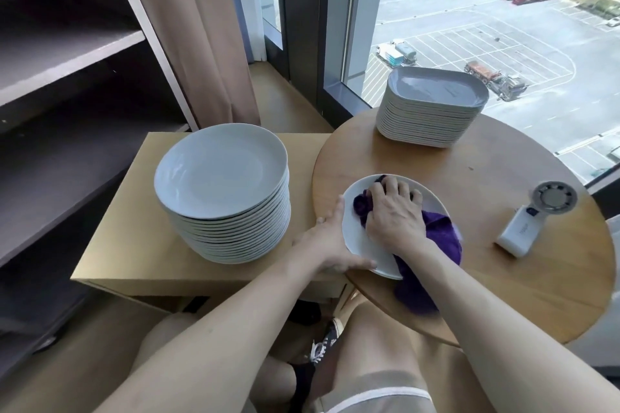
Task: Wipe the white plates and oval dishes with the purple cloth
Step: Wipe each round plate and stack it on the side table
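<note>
Far left: dark shelves [67, 54], with a beige curtain [208, 27] hanging just beside them. In front, a square wooden side table [110, 238], bearing a tall, even stack of round plates [221, 171], all white.

Next, where the two tables meet: left hand [330, 241], curled round the left rim of a single plate [360, 238]. Thumb laid on the near rim, fingers along the far-left edge. Grips and steadies it. Plate flat on the near-left part of the round table [486, 178], close to its edge and well apart from both stacks.

On the plate's middle: right hand [392, 214], palm down, fingers spread. Presses the purple cloth [443, 238] against the white surface. Cloth bunched under the fingers, dark folds showing at the index side. The rest trailing off the plate's right rim, across the wood and over the table's near edge.

Farther back on the round table, near the window [469, 10]: a stack of oval dishes [432, 104], topmost one greyish inside, pale rims layered neatly below.

Farther right: a white handheld fan [523, 228] lying flat on the wood, round head pointing away, handle toward the near side. Apart from plate and dishes alike.

Beyond the glass, a parking lot with trucks.
</note>
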`<state>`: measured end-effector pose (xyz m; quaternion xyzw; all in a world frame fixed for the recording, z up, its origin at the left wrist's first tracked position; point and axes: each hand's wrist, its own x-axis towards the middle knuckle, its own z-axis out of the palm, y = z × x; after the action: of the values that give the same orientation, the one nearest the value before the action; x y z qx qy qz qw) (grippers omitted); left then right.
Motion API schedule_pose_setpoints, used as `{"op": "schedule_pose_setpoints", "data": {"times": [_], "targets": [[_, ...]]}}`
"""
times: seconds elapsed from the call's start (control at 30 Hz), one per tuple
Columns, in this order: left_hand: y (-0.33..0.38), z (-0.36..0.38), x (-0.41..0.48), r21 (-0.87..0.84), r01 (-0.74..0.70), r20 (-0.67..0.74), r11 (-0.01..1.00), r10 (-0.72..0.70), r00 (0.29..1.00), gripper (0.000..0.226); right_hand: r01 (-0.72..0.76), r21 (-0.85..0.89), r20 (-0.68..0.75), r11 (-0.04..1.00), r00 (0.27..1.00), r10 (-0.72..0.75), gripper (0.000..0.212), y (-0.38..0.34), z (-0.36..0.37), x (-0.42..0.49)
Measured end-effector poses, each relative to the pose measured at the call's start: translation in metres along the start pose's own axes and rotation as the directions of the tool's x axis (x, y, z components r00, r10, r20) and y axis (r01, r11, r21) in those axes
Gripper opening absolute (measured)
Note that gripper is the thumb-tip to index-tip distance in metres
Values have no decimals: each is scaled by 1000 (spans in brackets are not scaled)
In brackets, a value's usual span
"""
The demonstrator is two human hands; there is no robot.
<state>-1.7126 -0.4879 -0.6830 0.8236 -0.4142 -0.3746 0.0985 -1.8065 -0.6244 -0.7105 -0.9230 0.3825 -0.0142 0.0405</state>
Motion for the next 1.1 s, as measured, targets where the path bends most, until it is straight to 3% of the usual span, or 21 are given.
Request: {"op": "schedule_pose_setpoints", "data": {"times": [0.13,0.33,0.63,0.87,1.1], "targets": [[1,-5,-3,-20,-28,17,999,29,999,145,139,224,38,965,988,-151,41,-13,-3,-11],[-1,-5,-7,9,-17,-1,1000,17,1000,139,141,401,120,905,971,-205,42,-7,-13,-34],[-2,-4,-9,28,-16,-34,999,17,999,142,108,256,127,961,981,-144,25,16,-27,-65],[-2,-6,-5,4,9,-6,1000,-9,1000,141,-25,101,84,995,996,16,22,56,-33,-58],[-2,-5,-3,3,3,-4,1000,-3,1000,140,-181,32,14,983,983,181,28,41,-17,-24]]}}
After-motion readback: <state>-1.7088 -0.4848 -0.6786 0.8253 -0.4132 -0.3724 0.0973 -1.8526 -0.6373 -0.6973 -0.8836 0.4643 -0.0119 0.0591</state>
